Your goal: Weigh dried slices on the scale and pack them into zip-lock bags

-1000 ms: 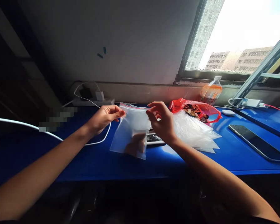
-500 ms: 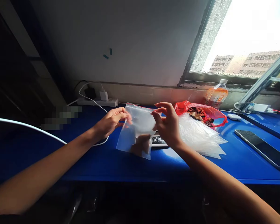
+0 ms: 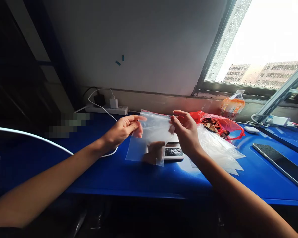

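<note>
A translucent zip bag [image 3: 145,142] hangs between my two hands above the blue table, with brown pieces [image 3: 156,152] showing blurred in its lower right part. My left hand [image 3: 123,130] pinches its upper left edge between thumb and fingers. At the upper right corner, my right hand [image 3: 187,132] grips the bag with thumb and fingertips. Behind the bag and partly hidden by it sits a small scale [image 3: 174,152] with round buttons. To the right of my right hand lies a fanned stack of clear bags [image 3: 220,150].
A red plastic bag [image 3: 234,127] of dried brown pieces lies behind the stack. Further back stands an orange drink bottle [image 3: 233,104]. A phone [image 3: 280,165] lies at right near a white case [image 3: 251,129]. A power strip [image 3: 121,109] and white cable [image 3: 39,134] are at left.
The zip bag's top edge is drawn wider between my hands, and my right hand has shifted right. More of the scale shows beside the bag. The whole view has moved slightly.
</note>
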`<control>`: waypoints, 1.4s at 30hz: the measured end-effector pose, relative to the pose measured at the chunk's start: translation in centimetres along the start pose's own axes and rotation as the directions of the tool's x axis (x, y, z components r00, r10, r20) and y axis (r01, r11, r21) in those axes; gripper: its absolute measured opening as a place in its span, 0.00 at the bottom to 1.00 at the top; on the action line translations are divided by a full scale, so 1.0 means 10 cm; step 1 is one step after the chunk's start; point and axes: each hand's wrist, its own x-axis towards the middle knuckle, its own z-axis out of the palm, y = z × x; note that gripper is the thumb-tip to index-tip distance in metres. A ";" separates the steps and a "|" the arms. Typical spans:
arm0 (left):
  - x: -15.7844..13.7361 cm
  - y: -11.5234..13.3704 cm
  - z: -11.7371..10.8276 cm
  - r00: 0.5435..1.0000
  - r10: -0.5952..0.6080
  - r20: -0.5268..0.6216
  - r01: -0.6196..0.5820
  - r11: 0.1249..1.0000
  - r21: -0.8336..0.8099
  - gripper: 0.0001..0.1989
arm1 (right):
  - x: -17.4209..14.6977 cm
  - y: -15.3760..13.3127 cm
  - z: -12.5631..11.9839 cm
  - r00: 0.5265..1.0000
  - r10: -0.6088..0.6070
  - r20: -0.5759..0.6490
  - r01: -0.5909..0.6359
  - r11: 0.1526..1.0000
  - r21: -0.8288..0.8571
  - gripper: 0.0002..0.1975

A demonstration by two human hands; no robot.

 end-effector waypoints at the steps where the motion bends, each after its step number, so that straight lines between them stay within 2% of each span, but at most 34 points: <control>1: 0.00 0.00 0.00 1.000 -0.003 -0.002 0.003 1.000 0.000 0.12 | 0.01 0.01 -0.01 0.998 0.043 0.051 -0.044 0.999 0.027 0.19; 4: 0.02 -0.02 -0.02 0.998 0.003 -0.055 -0.006 0.999 -0.054 0.10 | 0.02 0.03 -0.02 0.974 0.112 0.196 -0.123 0.991 0.044 0.19; 8: 0.08 -0.06 -0.08 0.969 0.057 -0.240 -0.102 0.978 -0.180 0.09 | -0.06 0.05 0.04 0.929 0.149 0.339 -0.149 0.988 -0.029 0.15; 11: 0.10 -0.06 -0.09 0.952 0.075 -0.295 -0.139 0.970 -0.201 0.09 | -0.10 0.07 0.09 0.914 0.168 0.371 -0.139 0.985 -0.103 0.11; 15: 0.10 -0.06 -0.06 0.949 0.074 -0.307 -0.143 0.967 -0.210 0.09 | -0.11 0.09 0.10 0.949 0.160 0.271 -0.091 0.964 -0.249 0.12; 17: 0.09 -0.06 -0.05 0.951 0.079 -0.299 -0.145 0.968 -0.206 0.10 | -0.10 0.07 0.09 0.954 0.146 0.262 -0.070 0.958 -0.278 0.12; 21: 0.07 -0.08 -0.04 0.963 0.105 -0.249 -0.159 0.965 -0.210 0.09 | -0.10 0.01 0.08 0.957 0.081 0.280 0.002 0.960 -0.281 0.09; 25: 0.04 -0.04 -0.03 0.970 0.093 -0.226 -0.145 0.963 -0.226 0.07 | -0.10 -0.03 0.08 0.971 0.021 0.237 0.052 0.953 -0.298 0.06; 30: 0.03 0.02 -0.07 0.964 0.091 -0.250 -0.155 0.955 -0.252 0.07 | -0.09 -0.03 0.05 0.978 0.031 0.208 0.023 0.967 -0.256 0.06; 32: 0.04 0.02 -0.09 0.964 0.087 -0.251 -0.156 0.950 -0.271 0.07 | -0.09 -0.02 0.05 0.969 0.040 0.244 0.029 0.961 -0.274 0.08; 37: 0.07 -0.01 -0.10 0.967 0.093 -0.239 -0.169 0.931 -0.323 0.07 | -0.13 0.01 0.09 0.915 0.029 0.401 0.160 0.889 -0.429 0.08; 42: 0.13 -0.07 -0.11 0.951 0.132 -0.281 -0.228 0.911 -0.344 0.09 | -0.14 -0.04 0.08 0.897 0.073 0.437 0.130 0.900 -0.416 0.08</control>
